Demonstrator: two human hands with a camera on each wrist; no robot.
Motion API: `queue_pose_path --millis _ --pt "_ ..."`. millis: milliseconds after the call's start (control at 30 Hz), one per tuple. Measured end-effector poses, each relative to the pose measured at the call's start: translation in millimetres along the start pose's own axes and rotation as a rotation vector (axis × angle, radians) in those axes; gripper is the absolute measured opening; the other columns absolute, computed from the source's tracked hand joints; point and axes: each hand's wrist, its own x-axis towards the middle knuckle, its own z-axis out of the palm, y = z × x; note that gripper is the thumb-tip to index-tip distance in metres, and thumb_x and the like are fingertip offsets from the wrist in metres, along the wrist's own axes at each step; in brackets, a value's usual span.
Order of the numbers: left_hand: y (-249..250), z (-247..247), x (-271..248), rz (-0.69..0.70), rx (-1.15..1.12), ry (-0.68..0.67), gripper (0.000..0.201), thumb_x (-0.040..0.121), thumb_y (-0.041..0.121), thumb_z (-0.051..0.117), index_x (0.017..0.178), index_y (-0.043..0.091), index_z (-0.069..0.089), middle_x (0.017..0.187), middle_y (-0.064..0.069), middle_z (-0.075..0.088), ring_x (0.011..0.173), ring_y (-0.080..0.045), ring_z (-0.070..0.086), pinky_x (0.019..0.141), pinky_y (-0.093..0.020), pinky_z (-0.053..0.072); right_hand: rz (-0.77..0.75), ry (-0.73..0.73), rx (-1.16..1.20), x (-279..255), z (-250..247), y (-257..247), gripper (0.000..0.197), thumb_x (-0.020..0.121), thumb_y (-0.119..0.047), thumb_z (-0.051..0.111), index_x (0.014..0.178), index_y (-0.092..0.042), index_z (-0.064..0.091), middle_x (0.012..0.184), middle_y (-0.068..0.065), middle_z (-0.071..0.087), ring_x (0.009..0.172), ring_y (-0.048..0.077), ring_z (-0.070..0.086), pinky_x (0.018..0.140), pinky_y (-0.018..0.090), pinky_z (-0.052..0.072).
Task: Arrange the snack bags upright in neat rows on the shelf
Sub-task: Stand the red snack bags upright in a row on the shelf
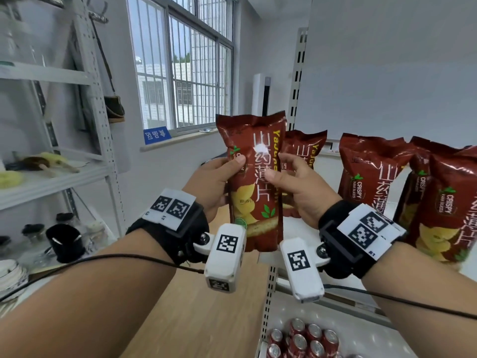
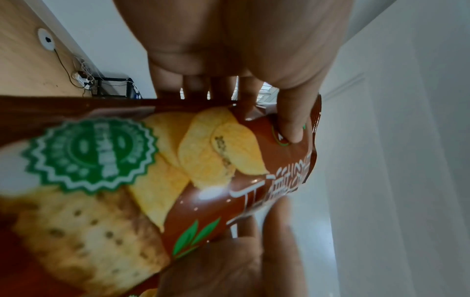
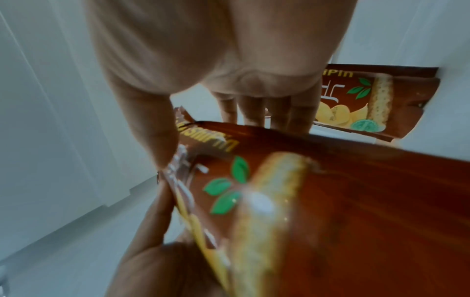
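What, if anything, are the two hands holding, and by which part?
One upright red-brown foil snack bag, gripped at its upper middle: left hand on its left edge, right hand on its right edge.

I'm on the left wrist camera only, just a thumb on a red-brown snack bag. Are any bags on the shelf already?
Observer: Yes. The head view shows several matching bags standing upright on the shelf.
Operator: Is the right hand on my bag too?
Observer: Yes. The right hand has its grip on the right edge of the held bag, and the left hand has the left edge.
Operator: Anything underneath?
Observer: Red cans stand on the lower shelf.
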Motion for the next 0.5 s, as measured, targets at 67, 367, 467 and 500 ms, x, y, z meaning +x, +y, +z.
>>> queue_pose_path --millis 67,367,467,500 --pt "0 2 -1 -0.004 0.003 0.008 0.021 0.088 0.035 0.061 0.097 0.017 0.067 0.091 -0.001 0.076 0.082 -0.015 0.072 0.068 -0.032 0.057 0.060 -0.031 -0.034 -5 -1 4 0.038 0.076 -0.012 0.072 0.107 -0.022 0.051 0.095 0.000 0.068 0.072 0.006 0.070 0.057 0.019 0.053" --pt "-17 3 -21 -0.090 0.050 -0.078 0.047 0.072 0.031 0.070 0.117 0.022 0.059 0.100 0.002 0.073 0.086 -0.011 0.069 0.070 -0.031 0.053 0.032 0.086 -0.016 -5 3 4 0.038 0.081 -0.011 0.070 0.112 -0.011 0.047 0.095 0.005 0.066 0.071 0.010 0.068 0.057 0.022 0.054" --pt "-16 2 -21 -0.079 0.035 -0.018 0.022 0.085 0.024 0.064 0.106 0.022 0.062 0.092 0.003 0.074 0.079 -0.009 0.070 0.063 -0.027 0.054 0.039 0.086 -0.017 -9 4 7 0.027 0.083 -0.019 0.067 0.099 -0.014 0.046 0.089 0.002 0.063 0.067 0.007 0.067 0.051 0.020 0.051" --pt "-15 2 -20 -0.080 0.012 0.010 0.018 0.087 0.026 0.063 0.105 0.021 0.062 0.091 0.003 0.074 0.080 -0.011 0.071 0.064 -0.027 0.055 0.044 0.074 -0.024 -11 4 8 0.022 0.084 -0.022 0.065 0.093 -0.016 0.046 0.087 0.000 0.061 0.067 0.006 0.066 0.050 0.020 0.050"
